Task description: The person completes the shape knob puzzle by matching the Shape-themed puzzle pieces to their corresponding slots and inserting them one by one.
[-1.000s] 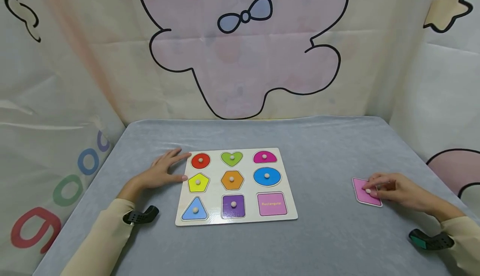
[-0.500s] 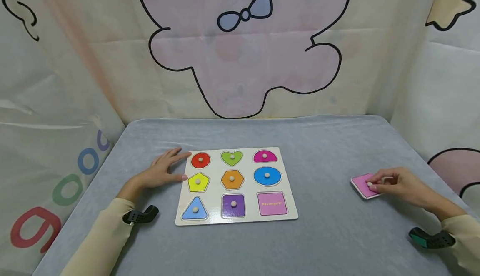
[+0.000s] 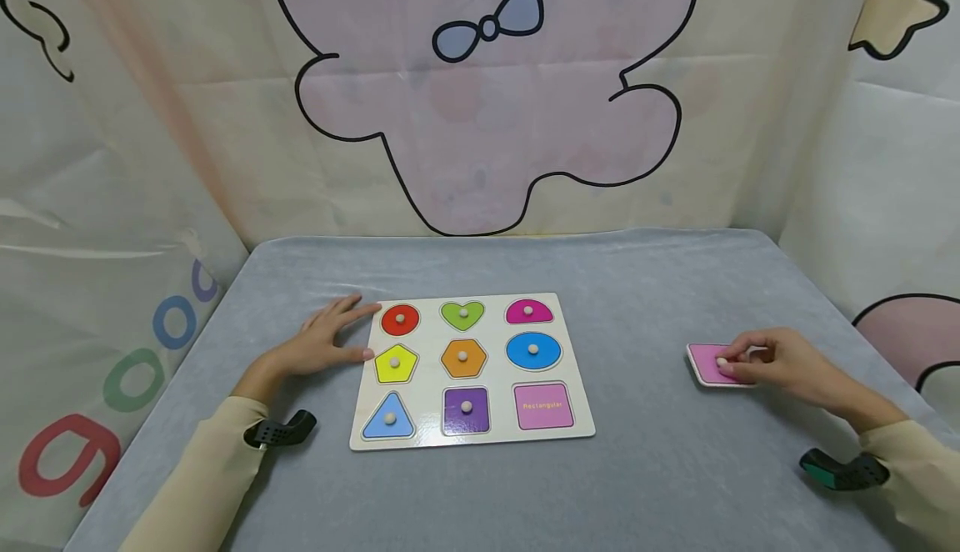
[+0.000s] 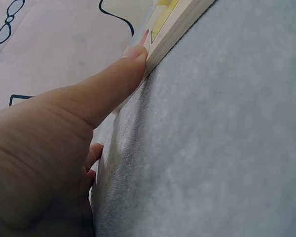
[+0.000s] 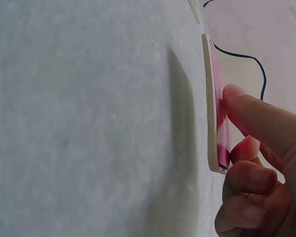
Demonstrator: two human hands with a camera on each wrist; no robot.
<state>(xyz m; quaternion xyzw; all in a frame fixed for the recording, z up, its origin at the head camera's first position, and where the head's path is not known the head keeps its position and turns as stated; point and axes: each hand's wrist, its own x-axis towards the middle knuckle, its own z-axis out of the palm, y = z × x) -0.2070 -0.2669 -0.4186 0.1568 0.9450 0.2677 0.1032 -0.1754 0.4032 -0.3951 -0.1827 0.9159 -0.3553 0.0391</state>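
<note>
A white wooden shape puzzle board (image 3: 472, 445) lies flat on the table. It carries knobbed pieces, among them a purple square (image 3: 455, 420) and a blue triangle (image 3: 389, 429). Its lower right recess (image 3: 543, 417) is pink, bears the word "Rectangular" and holds no piece. My left hand (image 3: 318, 343) is spread at the board's left edge, thumb and index finger touching it; the thumb (image 4: 113, 84) presses the side in the left wrist view. My right hand (image 3: 783, 367) pinches the white knob of a pink rectangular puzzle piece (image 3: 703, 360). In the right wrist view the piece (image 5: 212, 113) hovers over the cloth, casting a shadow.
Grey cloth (image 3: 637, 469) covers the table. A printed curtain (image 3: 480, 118) hangs behind it, with more curtain at both sides. Black bands (image 3: 281, 431) sit at both wrists. Between the board and the pink piece lies a stretch of bare cloth.
The pink piece has come up off the cloth in my right hand and turned a little, then shifted left toward the board. My left hand and the board have stayed put.
</note>
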